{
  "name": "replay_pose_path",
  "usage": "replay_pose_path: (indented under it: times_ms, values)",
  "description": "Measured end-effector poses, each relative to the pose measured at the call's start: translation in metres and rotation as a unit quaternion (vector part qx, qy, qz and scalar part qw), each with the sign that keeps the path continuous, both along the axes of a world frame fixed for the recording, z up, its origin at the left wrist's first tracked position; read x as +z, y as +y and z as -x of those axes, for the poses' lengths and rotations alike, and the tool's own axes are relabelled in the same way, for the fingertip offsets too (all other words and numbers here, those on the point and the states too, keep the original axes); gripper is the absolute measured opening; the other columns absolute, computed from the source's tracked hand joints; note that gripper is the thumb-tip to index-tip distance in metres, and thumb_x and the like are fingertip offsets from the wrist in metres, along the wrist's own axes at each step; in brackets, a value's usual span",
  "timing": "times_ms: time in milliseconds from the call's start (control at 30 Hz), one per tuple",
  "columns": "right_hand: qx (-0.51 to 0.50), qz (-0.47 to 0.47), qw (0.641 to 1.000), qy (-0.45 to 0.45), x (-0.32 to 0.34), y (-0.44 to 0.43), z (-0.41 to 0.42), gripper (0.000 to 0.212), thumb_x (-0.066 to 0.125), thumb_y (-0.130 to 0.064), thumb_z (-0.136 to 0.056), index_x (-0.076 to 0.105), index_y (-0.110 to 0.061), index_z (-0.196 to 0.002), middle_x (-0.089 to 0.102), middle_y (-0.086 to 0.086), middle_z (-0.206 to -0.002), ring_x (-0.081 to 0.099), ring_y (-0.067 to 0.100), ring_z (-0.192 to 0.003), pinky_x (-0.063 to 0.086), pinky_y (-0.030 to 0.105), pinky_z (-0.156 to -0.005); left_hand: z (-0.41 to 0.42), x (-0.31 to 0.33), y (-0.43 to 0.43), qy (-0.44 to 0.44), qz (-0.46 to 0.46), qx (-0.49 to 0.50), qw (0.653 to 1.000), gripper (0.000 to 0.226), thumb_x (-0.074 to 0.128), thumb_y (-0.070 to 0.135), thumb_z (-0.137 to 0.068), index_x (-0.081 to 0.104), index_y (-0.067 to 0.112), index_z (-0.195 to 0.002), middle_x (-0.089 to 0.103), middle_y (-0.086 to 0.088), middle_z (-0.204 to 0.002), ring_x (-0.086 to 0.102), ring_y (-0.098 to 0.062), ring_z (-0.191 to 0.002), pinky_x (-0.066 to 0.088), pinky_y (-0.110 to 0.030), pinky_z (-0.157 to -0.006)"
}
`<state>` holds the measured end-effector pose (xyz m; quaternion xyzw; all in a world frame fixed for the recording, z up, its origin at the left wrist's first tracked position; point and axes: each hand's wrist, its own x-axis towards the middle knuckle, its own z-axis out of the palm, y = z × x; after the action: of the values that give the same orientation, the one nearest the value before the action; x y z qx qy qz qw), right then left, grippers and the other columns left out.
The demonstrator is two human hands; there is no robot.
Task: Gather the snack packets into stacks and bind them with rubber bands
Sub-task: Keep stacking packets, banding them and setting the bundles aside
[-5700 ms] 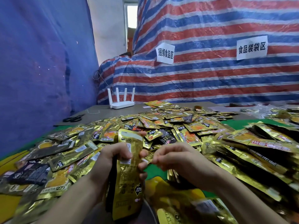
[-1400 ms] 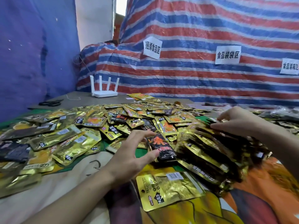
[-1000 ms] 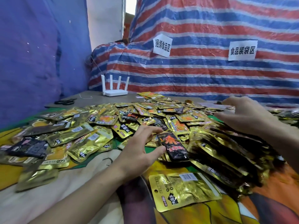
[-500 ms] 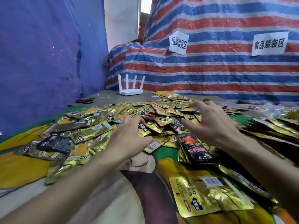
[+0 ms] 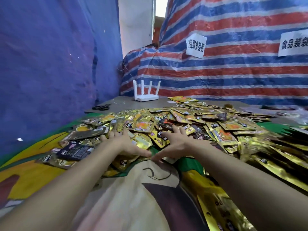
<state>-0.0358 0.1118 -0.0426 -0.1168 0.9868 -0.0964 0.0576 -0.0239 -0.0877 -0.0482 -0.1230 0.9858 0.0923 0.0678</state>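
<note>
Presently my left hand (image 5: 124, 144) and right hand (image 5: 176, 143) lie flat, fingers (image 5: 174, 130) spread, on packets (image 5: 225, 129) at twelve o'clock, gripping none; likely light, slippery foil: pinch edges.

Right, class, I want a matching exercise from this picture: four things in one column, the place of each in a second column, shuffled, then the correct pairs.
Things:
1. white router
2. black scissors
3. paper sign
4. left hand

Places:
A. up on the striped tarp
B. spread flat on the snack packets
C. lying on the bare table, close to the blue sheet
D. standing at the foot of the striped tarp

Pairs: 1-D, 2-C, 3-A, 4-B
</note>
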Motion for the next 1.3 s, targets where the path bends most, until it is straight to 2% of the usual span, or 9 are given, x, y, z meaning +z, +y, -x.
replay_pose_path:
  times_ms: [133, 267, 333, 600, 733, 933, 1033, 1167, 1300]
  values:
    - [0.027, -0.017, 0.999, 0.004, 0.002, 0.000, -0.002, 0.114, 0.077, -0.077, -0.062, 0.032, -0.032, -0.157, 0.015, 0.005, -0.166, 0.004, 0.036, -0.152, 0.021, 0.059, -0.119, 0.007, 0.006, -0.005, 0.035, 0.018, -0.038, 0.998, 0.121, 0.069, 0.086, -0.059, 0.035, 0.019, -0.154, 0.019, -0.018, -0.163, 0.021, -0.040, -0.149, 0.028, -0.054, -0.118]
    - [0.062, -0.044, 0.995, 0.064, 0.003, -0.006, -0.015, 0.058, 0.075, -0.057, -0.077, 0.065, -0.021, -0.122, 0.055, 0.009, -0.124, 0.038, 0.033, -0.126, 0.039, 0.041, -0.099, 0.006, 0.009, -0.001, 0.089, -0.005, -0.085, 0.992, 0.068, 0.075, 0.065, -0.074, 0.060, 0.015, -0.118, 0.058, -0.010, -0.130, 0.056, -0.031, -0.115, 0.051, -0.041, -0.092]
    - [0.052, -0.039, 0.994, 0.089, -0.005, -0.011, -0.023, 0.052, 0.070, -0.052, -0.079, 0.064, -0.016, -0.117, 0.055, 0.009, -0.121, 0.038, 0.034, -0.127, 0.043, 0.043, -0.098, 0.003, 0.007, 0.005, 0.117, 0.032, -0.093, 0.988, 0.048, 0.068, 0.058, -0.080, 0.058, 0.017, -0.101, 0.062, -0.009, -0.119, 0.058, -0.030, -0.105, 0.049, -0.038, -0.082]
    - [0.002, -0.055, 0.980, 0.191, -0.026, -0.027, -0.040, 0.033, 0.045, -0.030, -0.096, 0.054, -0.009, -0.121, 0.044, 0.014, -0.131, 0.036, 0.036, -0.129, 0.044, 0.053, -0.095, -0.007, -0.015, 0.037, 0.156, 0.129, -0.045, 0.978, 0.054, 0.051, 0.026, -0.090, 0.038, 0.006, -0.138, 0.046, -0.023, -0.138, 0.045, -0.043, -0.126, 0.045, -0.048, -0.097]
    - [-0.016, -0.042, 0.982, 0.186, -0.029, -0.021, -0.037, 0.056, 0.049, -0.038, -0.094, 0.042, -0.008, -0.141, 0.032, 0.020, -0.151, 0.028, 0.038, -0.141, 0.037, 0.053, -0.109, -0.010, -0.020, 0.036, 0.194, 0.147, -0.047, 0.969, 0.054, 0.048, 0.020, -0.093, 0.033, 0.007, -0.143, 0.052, -0.021, -0.137, 0.047, -0.040, -0.127, 0.043, -0.046, -0.098]
    - [-0.034, -0.035, 0.973, 0.225, -0.027, -0.022, -0.038, 0.050, 0.050, -0.043, -0.090, 0.051, -0.007, -0.125, 0.049, 0.019, -0.134, 0.037, 0.037, -0.130, 0.033, 0.048, -0.105, -0.014, -0.007, 0.028, 0.201, -0.016, -0.050, 0.978, 0.027, 0.048, 0.022, -0.098, 0.045, 0.006, -0.120, 0.058, -0.017, -0.120, 0.052, -0.037, -0.115, 0.044, -0.043, -0.094]
    - [-0.046, -0.017, 0.968, 0.248, -0.026, -0.021, -0.038, 0.058, 0.050, -0.053, -0.090, 0.049, -0.012, -0.130, 0.042, 0.019, -0.144, 0.026, 0.038, -0.140, 0.023, 0.057, -0.111, -0.018, 0.001, 0.025, 0.234, -0.109, -0.060, 0.964, 0.020, 0.049, 0.023, -0.098, 0.047, 0.013, -0.116, 0.060, -0.008, -0.105, 0.057, -0.030, -0.096, 0.045, -0.039, -0.075]
    - [-0.137, 0.035, 0.971, 0.195, -0.024, -0.013, -0.034, 0.085, 0.048, -0.052, -0.094, 0.012, -0.010, -0.159, 0.005, 0.030, -0.163, 0.001, 0.049, -0.151, 0.008, 0.068, -0.116, -0.022, 0.012, 0.018, 0.294, -0.264, -0.065, 0.916, 0.009, 0.046, 0.023, -0.101, 0.051, 0.020, -0.107, 0.059, -0.005, -0.090, 0.061, -0.025, -0.078, 0.048, -0.039, -0.063]
    - [-0.168, 0.057, 0.971, 0.158, -0.023, -0.009, -0.036, 0.090, 0.051, -0.057, -0.095, 0.015, -0.001, -0.156, 0.029, 0.028, -0.155, 0.029, 0.046, -0.141, 0.023, 0.053, -0.115, -0.028, 0.020, 0.015, 0.335, -0.457, -0.076, 0.820, 0.017, 0.051, 0.012, -0.097, 0.051, 0.029, -0.097, 0.067, -0.012, -0.102, 0.067, -0.030, -0.077, 0.057, -0.053, -0.077]
